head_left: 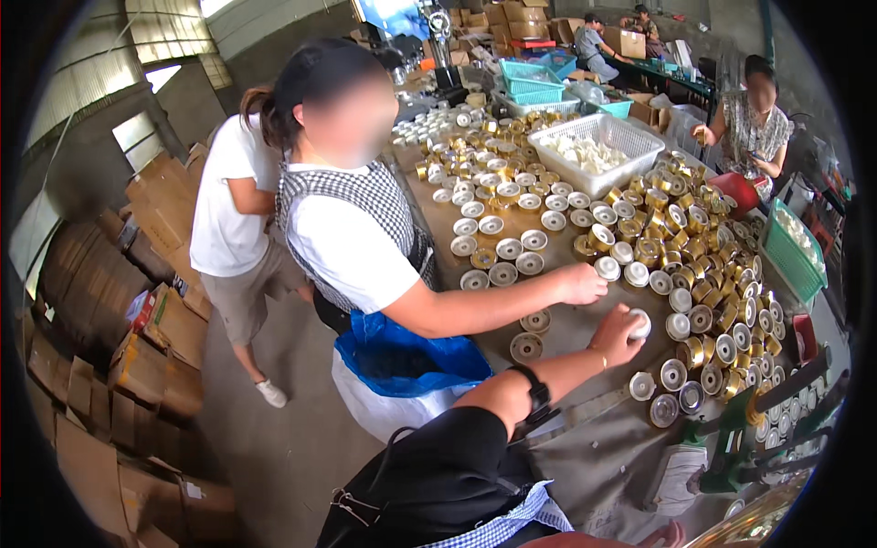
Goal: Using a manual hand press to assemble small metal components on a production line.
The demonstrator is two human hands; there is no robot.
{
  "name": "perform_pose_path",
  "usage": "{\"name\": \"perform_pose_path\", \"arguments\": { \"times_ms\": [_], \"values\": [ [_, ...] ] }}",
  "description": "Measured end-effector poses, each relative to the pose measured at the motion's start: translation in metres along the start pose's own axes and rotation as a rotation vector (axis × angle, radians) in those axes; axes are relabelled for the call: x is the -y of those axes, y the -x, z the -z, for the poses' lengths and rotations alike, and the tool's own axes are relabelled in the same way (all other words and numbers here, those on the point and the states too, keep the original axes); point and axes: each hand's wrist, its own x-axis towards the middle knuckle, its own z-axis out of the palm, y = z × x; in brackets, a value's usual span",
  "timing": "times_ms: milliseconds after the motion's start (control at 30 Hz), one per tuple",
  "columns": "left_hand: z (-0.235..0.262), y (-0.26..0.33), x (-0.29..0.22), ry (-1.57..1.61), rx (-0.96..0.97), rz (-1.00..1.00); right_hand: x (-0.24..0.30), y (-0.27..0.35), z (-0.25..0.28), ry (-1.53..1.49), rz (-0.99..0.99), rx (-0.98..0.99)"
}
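Left hand: fingers clamped around white round cap, on table well nearer than white basket | step: seemingly gripping cap | next: lift clear of co-worker's hand | right hand: unseen

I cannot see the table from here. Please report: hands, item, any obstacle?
Left hand grips a small round white-topped cap over the table. Right hand out of view. A co-worker's hand works close beside it.
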Motion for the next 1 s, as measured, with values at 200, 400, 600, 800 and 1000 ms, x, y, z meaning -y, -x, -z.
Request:
{"name": "perform_pose_path", "arguments": {
  "times_ms": [200,400,600,800,1000],
  "values": [
    [0.08,0.068,-0.137,0.335,0.211,-0.362,0.018,0.021,-0.049,-0.76,-0.419,0.223],
    [0.105,0.111,-0.176,0.634,0.49,-0.388,0.053,0.006,-0.033,-1.056,-0.84,0.484],
    [0.115,0.093,-0.172,1.031,0.898,0.325,0.07,-0.02,-0.025,-1.041,-0.327,0.49],
    [0.111,0.073,-0.199,1.286,1.064,0.603,0.072,-0.031,0.011,-1.024,-0.573,0.514],
    [0.116,0.084,-0.206,1.348,1.056,0.774,0.068,-0.023,0.015,-1.128,-0.715,0.518]
  ]
}}
